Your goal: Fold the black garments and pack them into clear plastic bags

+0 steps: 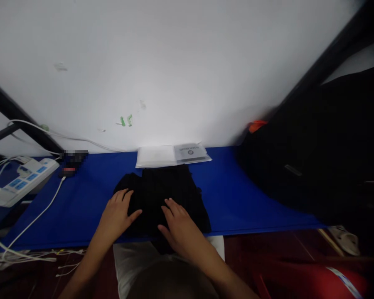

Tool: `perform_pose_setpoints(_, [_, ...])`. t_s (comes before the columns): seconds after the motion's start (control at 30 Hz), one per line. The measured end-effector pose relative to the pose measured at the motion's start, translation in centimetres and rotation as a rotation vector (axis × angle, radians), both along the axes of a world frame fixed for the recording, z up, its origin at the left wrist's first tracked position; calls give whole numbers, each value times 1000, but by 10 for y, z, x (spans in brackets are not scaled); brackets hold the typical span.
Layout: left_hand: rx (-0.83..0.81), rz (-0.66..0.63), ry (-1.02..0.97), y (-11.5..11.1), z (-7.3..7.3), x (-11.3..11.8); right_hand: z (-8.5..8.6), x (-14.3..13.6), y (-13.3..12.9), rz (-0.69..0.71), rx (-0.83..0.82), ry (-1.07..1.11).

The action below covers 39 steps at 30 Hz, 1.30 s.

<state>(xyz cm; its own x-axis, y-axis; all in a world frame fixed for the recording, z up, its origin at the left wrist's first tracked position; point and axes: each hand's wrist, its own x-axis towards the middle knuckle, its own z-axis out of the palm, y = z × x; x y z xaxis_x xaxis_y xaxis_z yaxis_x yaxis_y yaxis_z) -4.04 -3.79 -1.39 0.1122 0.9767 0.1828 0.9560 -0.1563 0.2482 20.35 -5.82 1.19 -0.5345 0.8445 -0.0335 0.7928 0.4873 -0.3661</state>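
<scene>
A dark, folded cloth item [165, 182] lies on the blue surface [237, 207] in front of me, its lower edge near the front edge. My left hand [119, 211] rests on its left side, fingers apart and thumb pointing right. On its middle right part lies my right hand [177, 224], fingers spread, palm down. Neither hand grips anything visible. Just behind the cloth, against the wall, is a flat white and clear plastic packet [157, 156] with dark print on its right half.
At the left are a white power strip [25, 182], white cables and a blurred-out dark device [71, 164]. A large black bulk [314, 158] fills the right side. Below right is something red [305, 278] beside a light-coloured shoe [344, 240].
</scene>
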Motion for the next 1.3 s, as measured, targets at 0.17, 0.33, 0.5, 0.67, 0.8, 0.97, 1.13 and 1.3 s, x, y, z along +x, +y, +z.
perform_pose_setpoints(0.17, [-107,69,131,-1,-29,2,-38,0,14,-148,50,-40])
perform_pose_setpoints(0.33, [-98,129,159,-7,-40,20,-63,17,18,-235,179,-46])
perform_pose_setpoints(0.5, [-37,122,40,-5,-32,19,-67,19,20,-217,218,-58])
perform_pose_setpoints(0.67, [198,305,-197,22,-19,-11,-66,20,24,-212,199,-64])
perform_pose_setpoints(0.8, [190,276,-153,46,-17,-34,-64,19,24,-220,182,-51])
perform_pose_setpoints(0.97, [199,185,-262,58,-6,-38,-57,18,23,-232,145,-15])
perform_pose_setpoints(1.13, [58,322,-422,69,-1,-35,-50,13,29,-276,38,52])
perform_pose_setpoints(1.3, [-104,307,-368,76,-9,-42,-55,7,38,-374,51,162])
